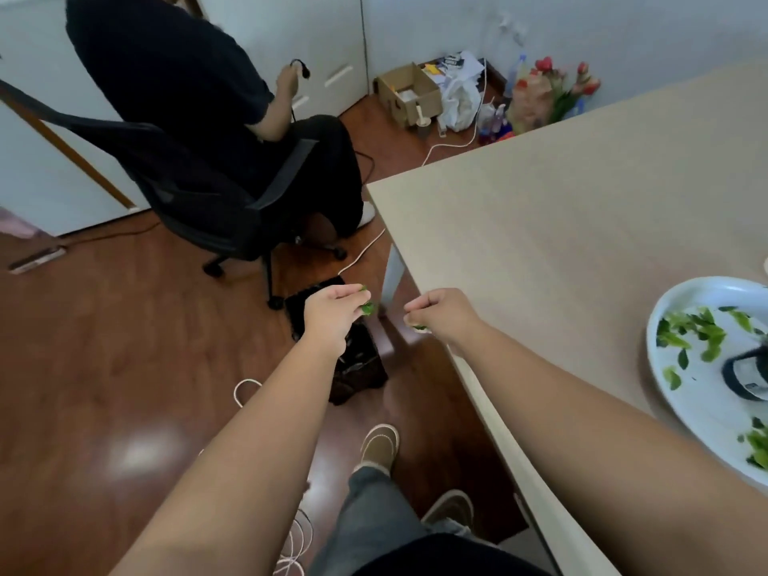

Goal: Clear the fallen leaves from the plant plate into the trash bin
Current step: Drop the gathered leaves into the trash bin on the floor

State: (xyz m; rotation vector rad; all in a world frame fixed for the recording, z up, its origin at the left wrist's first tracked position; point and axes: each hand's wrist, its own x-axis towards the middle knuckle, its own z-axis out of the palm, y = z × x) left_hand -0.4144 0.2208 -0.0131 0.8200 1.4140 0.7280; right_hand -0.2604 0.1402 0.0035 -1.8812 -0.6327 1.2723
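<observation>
Both arms reach out past the corner of the counter (561, 209). The left hand (332, 311) pinches green leaves (368, 306) above the dark trash bin (357, 367) on the floor. The right hand (440, 311) is curled around another leaf (419, 326) just beside the counter edge. More leaves lie scattered on the white plate (702, 401) at the right.
</observation>
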